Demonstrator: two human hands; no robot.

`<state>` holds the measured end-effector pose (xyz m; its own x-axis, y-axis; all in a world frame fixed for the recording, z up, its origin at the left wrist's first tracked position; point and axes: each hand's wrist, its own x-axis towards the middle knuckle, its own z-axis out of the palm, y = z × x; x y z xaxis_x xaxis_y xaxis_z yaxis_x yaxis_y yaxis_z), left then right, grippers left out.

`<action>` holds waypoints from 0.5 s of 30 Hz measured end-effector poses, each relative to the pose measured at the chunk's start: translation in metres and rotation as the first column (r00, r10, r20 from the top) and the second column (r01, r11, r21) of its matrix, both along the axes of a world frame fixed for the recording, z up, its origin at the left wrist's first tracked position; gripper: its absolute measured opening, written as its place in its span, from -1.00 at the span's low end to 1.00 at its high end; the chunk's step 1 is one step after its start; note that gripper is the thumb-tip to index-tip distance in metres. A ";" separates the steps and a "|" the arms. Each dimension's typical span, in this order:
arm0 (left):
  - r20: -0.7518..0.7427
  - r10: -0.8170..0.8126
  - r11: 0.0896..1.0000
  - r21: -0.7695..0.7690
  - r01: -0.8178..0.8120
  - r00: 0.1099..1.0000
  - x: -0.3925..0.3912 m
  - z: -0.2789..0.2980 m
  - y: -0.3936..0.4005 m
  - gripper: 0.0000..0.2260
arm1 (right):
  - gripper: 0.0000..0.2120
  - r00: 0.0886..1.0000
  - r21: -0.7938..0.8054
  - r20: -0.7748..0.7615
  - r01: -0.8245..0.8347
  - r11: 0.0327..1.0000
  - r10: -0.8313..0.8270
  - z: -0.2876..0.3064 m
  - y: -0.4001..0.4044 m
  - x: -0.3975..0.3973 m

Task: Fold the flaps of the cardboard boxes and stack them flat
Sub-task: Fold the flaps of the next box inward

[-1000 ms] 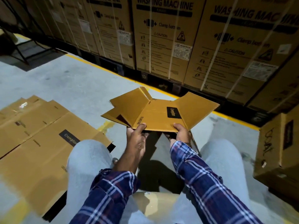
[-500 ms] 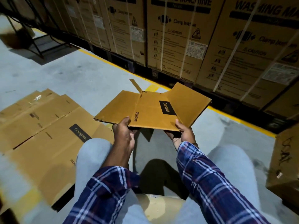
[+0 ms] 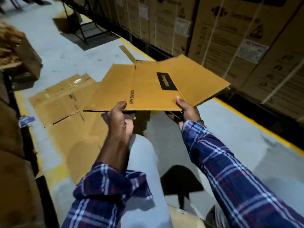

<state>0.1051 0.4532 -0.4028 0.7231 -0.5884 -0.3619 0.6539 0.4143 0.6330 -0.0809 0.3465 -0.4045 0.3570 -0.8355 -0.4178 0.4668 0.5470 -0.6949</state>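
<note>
A flattened cardboard box (image 3: 148, 89) is held in the air above the knees, its near edge pinched by the left hand (image 3: 120, 120) and the right hand (image 3: 185, 108), thumbs on top, fingers curled beneath. It is judged light and fairly stiff, prone to bending at its creases; two-handed edge support is advised. A stack of flat boxes (image 3: 65, 102) lies on the floor (image 3: 230, 132) to the left.

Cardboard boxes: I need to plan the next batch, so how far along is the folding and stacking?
Done: several flattened boxes already lie stacked on the floor. In hand: the left hand and right hand grip the near edge of a flattened ceiling fan box, held over the floor. Left: laying it on the stack; one narrow flap sticks up.
</note>
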 end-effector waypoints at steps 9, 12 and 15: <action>-0.078 0.328 0.944 0.076 -0.322 0.942 0.131 -0.066 0.082 -0.44 | -0.55 0.900 0.068 -0.435 0.047 0.997 -0.012 -0.036 0.042 0.188; -0.201 0.380 0.925 0.099 -0.367 0.903 0.143 -0.113 0.111 -0.38 | -0.50 0.825 0.186 -0.536 -0.091 0.978 0.178 -0.081 0.053 0.224; -0.307 0.387 0.918 0.215 -0.333 0.869 0.138 -0.155 0.128 -0.59 | -0.59 0.633 0.285 -0.646 -0.319 0.904 0.427 -0.110 0.046 0.254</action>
<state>0.2430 0.5811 -0.5580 0.6920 -0.2296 -0.6843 0.6620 0.5800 0.4748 0.1733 0.3924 -0.5144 0.1977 -0.6137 -0.7644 -0.3693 0.6757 -0.6380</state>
